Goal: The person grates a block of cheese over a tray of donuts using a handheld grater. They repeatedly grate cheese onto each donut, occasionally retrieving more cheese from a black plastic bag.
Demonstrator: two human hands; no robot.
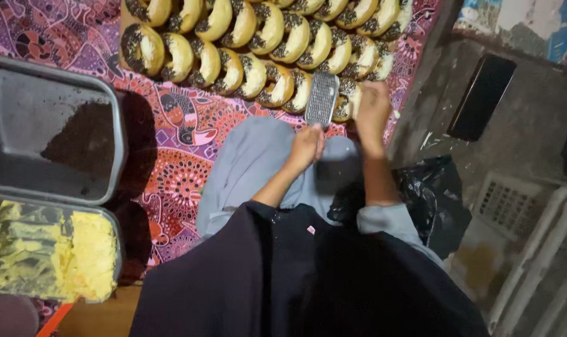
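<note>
grater (pixel 321 98) of grey metal stands upright over the near row of filled buns (pixel 233 37), its lower end gripped in the left hand (pixel 305 148). the right hand (pixel 372 112) is closed just beside the grater's right edge, against a bun; whatever it grips is hidden. the buns lie in rows on a patterned cloth (pixel 183 143). at far left sit a metal tray (pixel 46 134) with dark crumbs and another tray (pixel 52 253) of yellow shreds.
</note>
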